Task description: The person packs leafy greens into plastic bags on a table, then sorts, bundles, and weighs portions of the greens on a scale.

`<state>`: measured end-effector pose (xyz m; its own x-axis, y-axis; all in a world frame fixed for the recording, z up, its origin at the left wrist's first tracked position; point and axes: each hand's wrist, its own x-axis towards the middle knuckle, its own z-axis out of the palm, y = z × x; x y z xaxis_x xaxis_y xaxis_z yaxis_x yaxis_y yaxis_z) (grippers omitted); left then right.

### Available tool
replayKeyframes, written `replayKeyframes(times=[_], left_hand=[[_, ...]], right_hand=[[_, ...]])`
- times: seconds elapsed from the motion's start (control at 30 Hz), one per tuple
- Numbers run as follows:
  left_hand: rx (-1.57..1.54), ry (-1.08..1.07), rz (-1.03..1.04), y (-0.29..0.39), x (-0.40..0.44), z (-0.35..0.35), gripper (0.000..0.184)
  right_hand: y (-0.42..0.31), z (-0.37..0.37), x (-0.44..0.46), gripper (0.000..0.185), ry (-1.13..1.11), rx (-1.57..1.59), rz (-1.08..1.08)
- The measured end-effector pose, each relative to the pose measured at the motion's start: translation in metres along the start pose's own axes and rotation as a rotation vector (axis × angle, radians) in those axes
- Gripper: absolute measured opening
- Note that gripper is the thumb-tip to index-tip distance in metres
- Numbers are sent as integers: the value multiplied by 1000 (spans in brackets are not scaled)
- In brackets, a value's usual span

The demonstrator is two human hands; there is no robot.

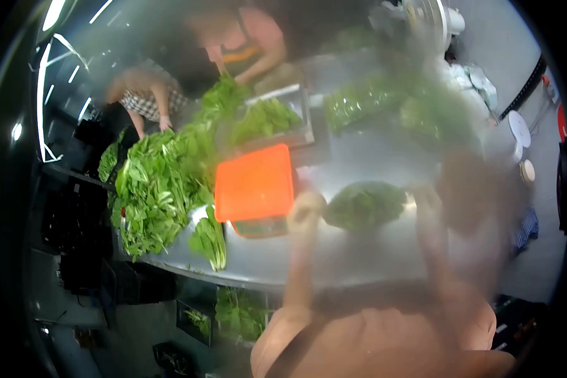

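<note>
A bag of dark green leaves (366,205) lies on the metal table between my two hands. My left hand (305,209) is at the bag's left end, its fingers curled in and closed at the bag's edge. At the right end is my right hand (424,200), blurred, with a pale bit of the bag beside its fingers; how its fingers are set is too hazy to tell. Just left of my left hand stands an orange lid or tray (254,183) on a container. Small leafy stalks (208,240) lie left of that container.
A large heap of leafy greens (160,189) covers the table's left side. Two co-workers stand across the table. A clear-walled tray (307,120) holds greens before one of them. Bagged greens (359,104) lie at the back right. A fan (431,22) stands beyond.
</note>
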<state>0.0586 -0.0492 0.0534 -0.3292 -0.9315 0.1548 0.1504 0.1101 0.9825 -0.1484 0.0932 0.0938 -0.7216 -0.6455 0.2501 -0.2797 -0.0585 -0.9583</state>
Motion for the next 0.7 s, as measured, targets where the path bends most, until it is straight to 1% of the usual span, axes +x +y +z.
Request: replayKeyframes(times=[0.03, 0.07, 0.1, 0.13, 0.2, 0.23, 0.27, 0.3, 0.37, 0.4, 0.47, 0.5, 0.53, 0.57, 0.6, 0.63, 0.67, 0.7], left_hand=[[-57, 25, 16, 2, 10, 4, 10], [-110, 47, -8, 7, -8, 5, 9], [-13, -100, 447, 15, -13, 7, 8], [25, -131, 547, 22, -13, 7, 7], [-3, -49, 421, 40, -28, 7, 6], [14, -36, 403, 42, -28, 7, 3], [-6, -10, 319, 32, -32, 1, 3], [-28, 16, 235, 28, -37, -2, 4], [-13, -89, 472, 39, -43, -1, 5], [-51, -81, 514, 42, -44, 1, 4], [12, 45, 215, 37, -41, -1, 6], [-183, 141, -33, 29, -26, -1, 7], [-34, 198, 17, 28, -28, -4, 8], [26, 169, 117, 25, -34, -7, 9], [84, 152, 240, 29, -30, -8, 10], [-15, 189, 42, 27, -23, -11, 10], [-64, 196, 113, 27, -17, -5, 11], [-104, 153, 102, 24, -9, 1, 12]], right_hand=[[-7, 1, 0, 15, 14, -79, 15], [-6, -2, 0, 14, 16, -46, 25], [2, -2, 5, 14, 5, -4, -101], [1, -3, 0, 13, -20, 29, -186], [-19, -6, -14, 12, 14, 119, -172], [-18, -4, -14, 10, 11, 221, -117], [18, 5, 0, 12, 11, 88, -156], [17, 0, -24, 13, -48, 143, -173], [8, -2, -26, 20, -99, 192, -210], [0, -2, -33, 14, -83, 241, -179], [-6, 2, -28, 9, -10, 158, -98], [10, -1, -35, 9, -23, 156, -116], [20, 5, -21, 10, -15, 167, -184], [28, 6, -24, 10, -8, 194, -154], [30, 10, -22, 10, 20, 32, -353], [36, 10, -24, 9, 26, 41, -288], [39, 16, -5, 10, 46, 62, -246], [27, 17, 6, 11, -9, 14, -225]])
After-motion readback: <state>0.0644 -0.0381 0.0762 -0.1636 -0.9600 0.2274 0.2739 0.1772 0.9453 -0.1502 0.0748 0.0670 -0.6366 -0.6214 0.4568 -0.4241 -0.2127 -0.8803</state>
